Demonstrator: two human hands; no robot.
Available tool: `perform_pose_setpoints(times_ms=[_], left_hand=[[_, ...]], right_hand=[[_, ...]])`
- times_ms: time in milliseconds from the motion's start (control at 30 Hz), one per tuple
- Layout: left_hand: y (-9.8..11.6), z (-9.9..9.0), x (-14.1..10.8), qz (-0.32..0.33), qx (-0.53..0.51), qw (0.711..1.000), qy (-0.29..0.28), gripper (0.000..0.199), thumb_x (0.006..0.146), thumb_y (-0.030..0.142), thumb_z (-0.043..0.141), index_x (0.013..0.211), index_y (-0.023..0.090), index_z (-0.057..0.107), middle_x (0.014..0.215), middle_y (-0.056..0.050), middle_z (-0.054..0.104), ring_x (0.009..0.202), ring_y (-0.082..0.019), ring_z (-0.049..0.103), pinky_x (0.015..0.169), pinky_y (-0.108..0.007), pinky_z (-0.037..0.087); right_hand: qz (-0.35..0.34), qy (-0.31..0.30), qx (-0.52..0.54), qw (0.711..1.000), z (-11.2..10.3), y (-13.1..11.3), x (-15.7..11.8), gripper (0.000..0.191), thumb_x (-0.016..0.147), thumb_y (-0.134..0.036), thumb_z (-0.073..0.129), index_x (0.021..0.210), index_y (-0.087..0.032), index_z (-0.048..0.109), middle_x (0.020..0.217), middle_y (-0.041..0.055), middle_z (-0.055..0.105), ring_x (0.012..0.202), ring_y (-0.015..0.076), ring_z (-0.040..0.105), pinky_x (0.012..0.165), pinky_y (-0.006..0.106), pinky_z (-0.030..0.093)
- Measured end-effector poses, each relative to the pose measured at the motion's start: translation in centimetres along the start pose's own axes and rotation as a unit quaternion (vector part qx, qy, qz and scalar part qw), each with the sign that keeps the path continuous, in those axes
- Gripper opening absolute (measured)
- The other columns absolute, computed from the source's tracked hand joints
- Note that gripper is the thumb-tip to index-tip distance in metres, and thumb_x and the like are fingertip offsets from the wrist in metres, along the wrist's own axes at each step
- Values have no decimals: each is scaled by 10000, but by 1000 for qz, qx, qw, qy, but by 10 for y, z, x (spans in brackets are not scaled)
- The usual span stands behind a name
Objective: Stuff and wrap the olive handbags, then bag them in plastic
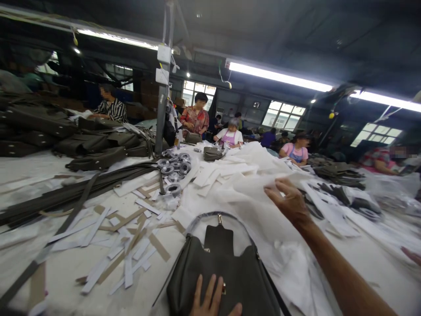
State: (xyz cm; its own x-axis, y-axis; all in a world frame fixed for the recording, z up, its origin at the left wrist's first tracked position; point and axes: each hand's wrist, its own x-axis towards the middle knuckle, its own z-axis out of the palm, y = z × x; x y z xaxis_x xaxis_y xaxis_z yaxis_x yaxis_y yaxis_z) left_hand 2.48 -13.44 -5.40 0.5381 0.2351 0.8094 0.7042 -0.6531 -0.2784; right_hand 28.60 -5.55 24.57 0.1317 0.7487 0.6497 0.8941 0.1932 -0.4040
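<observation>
A dark grey-green handbag (230, 281) lies in front of me, its strap looped above it and its flap (219, 239) folded back with a metal clasp at the tip. My left hand (210, 300) rests on the front of the bag, fingers spread, close to a small gold-coloured lock. Stretched out to the right, my right hand (289, 199) is over a heap of thin white sheets (243, 188). Its fingers are slightly bent and apart, with nothing visible between them; whether they touch the sheets is unclear.
Left of the bag lie scattered white and brown strips (131, 245) and long dark straps (72, 188). Rolls of tape (176, 166) stand beyond, near a metal post (162, 114). Dark bags (95, 151) pile up at the left. Several people work around the tables; another hand (411, 254) shows at the right edge.
</observation>
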Motion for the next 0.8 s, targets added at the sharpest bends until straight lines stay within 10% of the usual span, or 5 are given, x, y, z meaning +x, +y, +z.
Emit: perform_pose_setpoints(times_ms=[100, 200, 367, 800], left_hand=[[-13, -27, 12, 43, -58, 995, -73, 760, 825, 623, 637, 1478, 386, 327, 1260, -107, 653, 1207, -290, 579, 1126, -619, 260], [-15, -38, 19, 19, -129, 980, -152, 882, 772, 753, 579, 1500, 349, 288, 1366, -156, 569, 1272, -351, 516, 1076, -666, 308], [-13, -40, 12, 12, -156, 978, -138, 458, 949, 221, 511, 1405, 221, 473, 1388, -112, 566, 1275, -255, 536, 1095, -484, 425], [-31, -67, -7, -68, -214, 974, -36, 407, 923, 36, 321, 1145, 141, 645, 976, -88, 734, 909, -192, 691, 835, -317, 583]], right_hand=[[-214, -124, -57, 967, -2, -45, -40, 89, 847, -201, 509, 814, -185, 590, 1214, 148, 592, 1113, 246, 597, 953, 364, 507], [-271, -305, -80, 910, 33, -64, -124, 327, 767, 11, 417, 980, -143, 611, 1238, 163, 611, 1192, 229, 571, 955, 311, 518], [-212, -323, -221, 895, 101, -44, -242, 562, 791, 33, 472, 1307, -178, 544, 1232, 132, 667, 1079, 265, 658, 869, 339, 580], [-180, -285, -296, 894, 111, -52, -259, 534, 823, -16, 478, 1334, -136, 570, 1429, 177, 516, 1184, 403, 583, 878, 582, 550]])
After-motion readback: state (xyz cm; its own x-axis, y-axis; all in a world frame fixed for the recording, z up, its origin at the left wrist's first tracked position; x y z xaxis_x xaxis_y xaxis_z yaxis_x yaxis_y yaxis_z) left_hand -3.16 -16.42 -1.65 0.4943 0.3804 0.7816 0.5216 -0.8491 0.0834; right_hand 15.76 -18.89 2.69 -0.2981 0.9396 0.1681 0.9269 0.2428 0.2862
